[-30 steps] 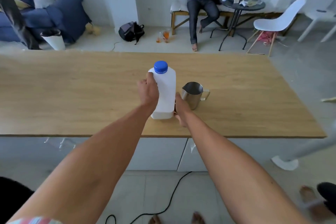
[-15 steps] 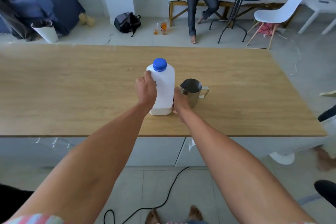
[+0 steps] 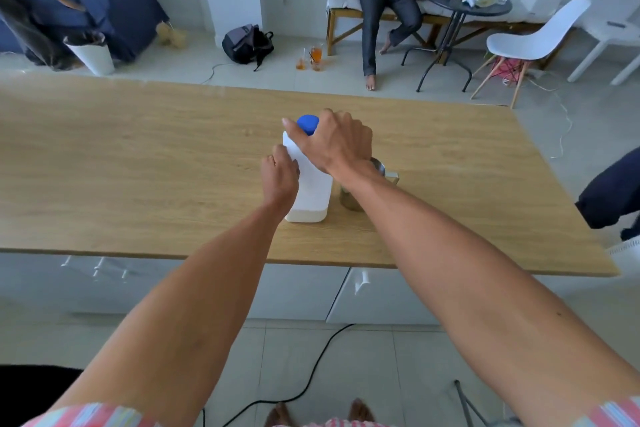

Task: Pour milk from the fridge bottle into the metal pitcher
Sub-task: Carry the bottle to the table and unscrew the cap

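Observation:
A white plastic milk bottle [image 3: 311, 191] with a blue cap [image 3: 306, 123] stands upright on the wooden table [image 3: 138, 166]. My left hand [image 3: 278, 177] grips the bottle's left side. My right hand [image 3: 334, 142] is closed over the bottle's top, with fingers around the blue cap. The metal pitcher [image 3: 349, 199] stands just right of the bottle, mostly hidden behind my right wrist; its handle [image 3: 391, 177] sticks out to the right.
A person sits on a bench [image 3: 384, 0] beyond the table, beside a round dark table [image 3: 467, 3] and a white chair [image 3: 533, 42]. A backpack [image 3: 247, 43] and drink glasses [image 3: 311, 57] are on the floor. Another person's leg [image 3: 609, 191] is at the table's right end.
My right hand has risen from the bottle's lower right side to its top and closed around the blue cap. My left hand keeps its hold on the bottle.

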The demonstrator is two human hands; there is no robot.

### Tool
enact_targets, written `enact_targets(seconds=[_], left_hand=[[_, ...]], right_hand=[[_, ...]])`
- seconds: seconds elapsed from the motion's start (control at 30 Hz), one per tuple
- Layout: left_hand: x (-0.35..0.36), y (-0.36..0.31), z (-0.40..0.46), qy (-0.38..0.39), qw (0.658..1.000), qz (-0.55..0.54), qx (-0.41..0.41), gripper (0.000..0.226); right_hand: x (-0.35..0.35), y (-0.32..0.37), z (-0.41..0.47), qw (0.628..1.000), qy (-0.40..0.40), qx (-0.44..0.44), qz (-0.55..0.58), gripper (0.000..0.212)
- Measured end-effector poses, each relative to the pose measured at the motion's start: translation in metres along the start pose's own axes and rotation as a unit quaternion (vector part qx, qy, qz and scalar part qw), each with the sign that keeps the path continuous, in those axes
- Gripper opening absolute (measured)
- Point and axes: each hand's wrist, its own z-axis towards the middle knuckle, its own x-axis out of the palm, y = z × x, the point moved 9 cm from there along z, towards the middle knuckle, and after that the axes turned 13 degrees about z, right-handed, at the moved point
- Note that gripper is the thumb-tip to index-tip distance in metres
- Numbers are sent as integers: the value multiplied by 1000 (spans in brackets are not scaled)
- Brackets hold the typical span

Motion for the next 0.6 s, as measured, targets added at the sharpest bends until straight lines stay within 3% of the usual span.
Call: enact_targets(seconds=[0.23, 0.37, 0.6], left_hand=[[-5, 2, 3, -44, 999, 21, -16, 33], [-6, 4, 5, -52, 997, 52, -22, 24], [-4, 3, 6, -50, 998, 26, -25, 31]], right_hand=[[12, 4, 17, 996, 37, -78, 18, 64], [17, 5, 24, 989, 57, -127, 53, 65], [18, 8, 27, 972, 73, -203, 98, 57]])
